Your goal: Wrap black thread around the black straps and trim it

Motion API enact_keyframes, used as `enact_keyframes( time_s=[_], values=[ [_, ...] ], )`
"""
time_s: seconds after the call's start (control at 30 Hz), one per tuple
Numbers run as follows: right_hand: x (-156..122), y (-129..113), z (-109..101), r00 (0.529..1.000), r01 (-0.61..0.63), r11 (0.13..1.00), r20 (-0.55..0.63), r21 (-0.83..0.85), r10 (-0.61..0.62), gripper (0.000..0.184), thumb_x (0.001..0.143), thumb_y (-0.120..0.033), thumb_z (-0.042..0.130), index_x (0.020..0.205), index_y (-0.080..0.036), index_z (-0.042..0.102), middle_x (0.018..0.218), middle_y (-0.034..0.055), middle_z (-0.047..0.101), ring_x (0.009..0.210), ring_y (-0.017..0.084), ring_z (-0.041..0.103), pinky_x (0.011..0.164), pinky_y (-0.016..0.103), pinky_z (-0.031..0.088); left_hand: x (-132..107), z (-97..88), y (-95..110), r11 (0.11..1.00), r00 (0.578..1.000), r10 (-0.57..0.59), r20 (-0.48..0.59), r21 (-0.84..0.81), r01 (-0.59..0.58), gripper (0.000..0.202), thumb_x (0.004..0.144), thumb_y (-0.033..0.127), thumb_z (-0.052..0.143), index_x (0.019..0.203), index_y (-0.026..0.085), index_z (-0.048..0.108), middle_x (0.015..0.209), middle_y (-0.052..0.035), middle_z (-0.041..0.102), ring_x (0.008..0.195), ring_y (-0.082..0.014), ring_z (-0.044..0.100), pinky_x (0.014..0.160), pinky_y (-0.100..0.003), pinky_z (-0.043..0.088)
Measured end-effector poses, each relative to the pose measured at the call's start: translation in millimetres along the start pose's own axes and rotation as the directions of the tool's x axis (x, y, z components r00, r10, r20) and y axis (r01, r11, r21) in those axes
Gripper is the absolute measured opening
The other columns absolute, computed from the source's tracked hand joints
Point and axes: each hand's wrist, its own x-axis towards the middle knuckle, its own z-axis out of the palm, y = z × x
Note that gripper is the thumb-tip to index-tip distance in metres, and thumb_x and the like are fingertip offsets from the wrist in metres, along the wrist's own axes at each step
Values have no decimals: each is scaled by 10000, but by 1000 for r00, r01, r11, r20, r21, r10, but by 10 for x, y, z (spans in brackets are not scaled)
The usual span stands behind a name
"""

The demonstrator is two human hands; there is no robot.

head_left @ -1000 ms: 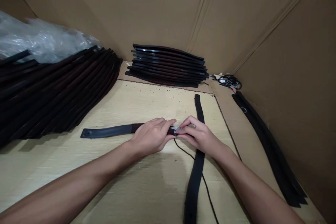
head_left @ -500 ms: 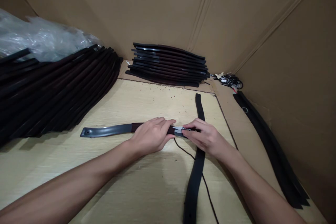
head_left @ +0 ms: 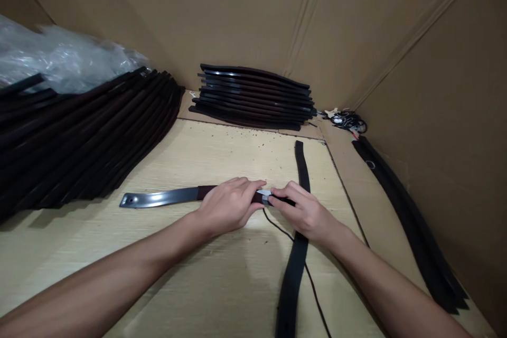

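Observation:
A dark leather strap (head_left: 158, 198) lies flat on the pale wooden board (head_left: 222, 158), its free end pointing left. My left hand (head_left: 229, 206) is closed over the strap's right part and presses it down. My right hand (head_left: 303, 214) grips small snips (head_left: 266, 194) with bright blades; the blades meet the strap's end just right of my left fingers. A second black strap (head_left: 297, 253) runs toward me under my right hand, with a thin black cord (head_left: 312, 282) beside it.
A big stack of dark straps (head_left: 79, 137) fills the left, with a clear plastic bag (head_left: 59, 60) behind it. A smaller stack (head_left: 253, 97) sits at the back. More straps (head_left: 412, 227) lie along the right cardboard wall (head_left: 435, 90), near a tangle of small items (head_left: 346, 121).
My right hand has drawn slightly left and closed in on the snips at the strap's end. My left hand and the strap have stayed put.

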Motion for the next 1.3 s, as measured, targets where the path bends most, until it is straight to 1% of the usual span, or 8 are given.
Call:
enact_keyframes(
  time_s=[0.2,0.27,0.37,0.47,0.73,0.93,1.13,1.3],
  values=[
    [19,-5,30,1000,6,1000,-20,-2,-6,252,920,-37,439,1113,-73,599,957,180,614,805,202,524,683,340,540,0,-5,4,1000,1000,-11,8,2,11,383,909,373,522,1189,112,537,1031,-127,703,958,-263,664,797,-384,537],
    [22,13,35,1000,-7,1000,-30,22,8,248,924,-50,446,1100,-88,616,950,166,609,828,204,542,693,339,545,5,-8,1,1000,1000,-26,13,3,26,390,903,365,532,1193,105,535,1021,-130,704,948,-268,664,798,-393,536],
    [10,53,26,999,-41,996,-18,77,42,266,927,-64,460,1121,-146,623,967,128,594,891,200,565,730,337,554,15,-10,-4,998,998,-52,32,20,51,415,900,382,531,1208,104,527,1012,-136,703,938,-274,663,794,-403,535],
    [-16,83,-6,997,-73,991,1,113,74,289,921,-67,476,1141,-186,620,978,111,589,907,198,572,732,336,557,19,-14,-8,999,998,-38,43,34,37,421,912,399,504,1210,101,525,1012,-147,700,937,-276,662,789,-409,534],
    [-73,125,-78,996,-84,988,51,127,79,314,884,-16,491,1128,-159,629,998,122,576,937,204,589,753,337,561,28,-35,12,999,1000,-11,29,45,10,391,910,371,519,1172,81,542,991,-145,703,904,-268,666,757,-386,540],
    [-55,104,-32,994,-109,986,16,123,107,263,923,-87,498,1119,-205,627,987,98,584,922,192,596,758,345,562,25,-23,8,999,1000,-10,28,37,9,381,908,358,525,1167,80,549,966,-138,705,887,-264,667,757,-384,542],
    [-13,91,15,998,-66,989,8,132,65,255,926,-85,497,1127,-184,617,990,111,580,915,194,578,739,339,560,9,-5,2,1000,1000,-12,20,19,12,361,915,359,508,1174,110,542,983,-125,704,903,-259,665,772,-389,539],
    [23,87,56,999,-23,991,-42,135,29,246,930,-87,488,1115,-190,612,978,108,592,865,189,575,691,337,559,10,-12,8,1000,1000,-11,20,13,11,345,916,345,503,1175,119,537,993,-124,703,920,-258,665,787,-389,535]
  ],
)
